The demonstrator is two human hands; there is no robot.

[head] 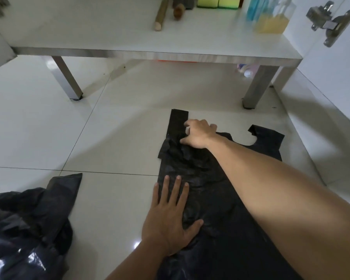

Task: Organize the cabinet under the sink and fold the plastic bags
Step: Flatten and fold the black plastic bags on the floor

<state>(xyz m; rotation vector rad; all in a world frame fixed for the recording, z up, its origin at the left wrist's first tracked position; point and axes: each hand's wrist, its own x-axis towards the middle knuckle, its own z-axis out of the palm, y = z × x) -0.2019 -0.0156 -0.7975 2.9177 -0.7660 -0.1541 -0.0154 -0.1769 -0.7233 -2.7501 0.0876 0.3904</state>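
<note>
pressing flat, the left hand [168,217] lies with straight fingers spread on the near-left part of the black plastic bag [206,190], pinning it to the tiled floor [109,138]. farther out, the right hand [198,136] reaches across the bag to its far end, fingers loosely bent and touching the crumpled plastic beside one handle strip [177,122]; whether it pinches a fold or only pushes on it is hard to tell. the other handle [269,138] lies to the right, flat on the floor.

to do this step well, i would judge the left palm should stay as anchor while the right sweeps the wrinkles outward toward the handles, so the film lies smooth before any fold is made; thin plastic traps air and creeps back.

a heap of more black bags [26,225] sits at the left, cut off by the frame edge. beyond, a low white shelf [150,54] on metal legs carries sponges [217,2], bottles [271,17] and a wooden stick [160,15], all blurred and cropped at the top. a door hinge [329,21] shows at the right. things under the shelf are too dim to name.
</note>
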